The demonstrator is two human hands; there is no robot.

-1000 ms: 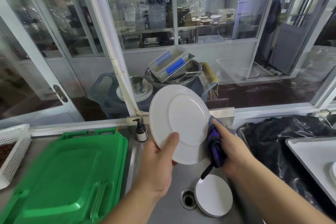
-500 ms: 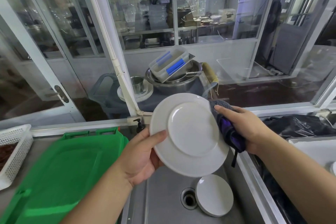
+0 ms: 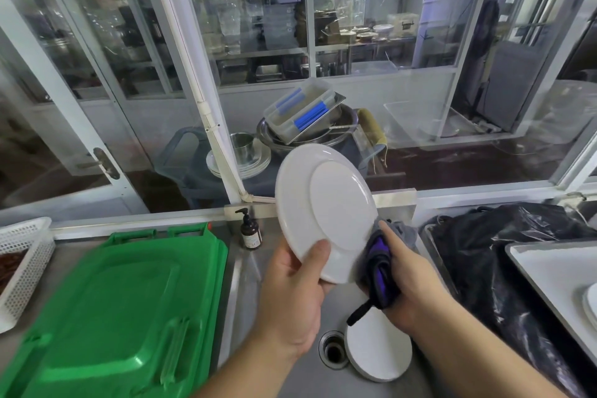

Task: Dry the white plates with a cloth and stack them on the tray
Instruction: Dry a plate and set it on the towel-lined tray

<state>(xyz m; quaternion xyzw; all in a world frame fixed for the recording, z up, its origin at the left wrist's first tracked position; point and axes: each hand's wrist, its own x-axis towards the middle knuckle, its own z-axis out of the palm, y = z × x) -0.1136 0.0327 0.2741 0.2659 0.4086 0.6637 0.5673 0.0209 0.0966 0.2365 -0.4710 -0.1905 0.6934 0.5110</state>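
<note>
Above the sink my left hand (image 3: pixel 292 294) holds a white plate (image 3: pixel 323 207) by its lower rim, tilted with its underside toward me. My right hand (image 3: pixel 400 281) grips a bunched purple and grey cloth (image 3: pixel 382 265) pressed against the plate's lower right edge. A second white plate (image 3: pixel 378 349) lies face down in the sink beside the drain (image 3: pixel 332 349). At the right edge sits a white tray (image 3: pixel 542 265) with the rim of another plate (image 3: pixel 591 304) on it.
A green plastic lid (image 3: pixel 119 307) covers the counter on the left, with a white mesh basket (image 3: pixel 22 255) beyond it. A brown pump bottle (image 3: pixel 250 231) stands at the sink's back edge. A black plastic bag (image 3: pixel 504 245) lies between sink and tray. Glass panels close the back.
The plate has tipped more upright and turned left. My right hand with the cloth slid from the plate's upper right edge down to its lower right edge.
</note>
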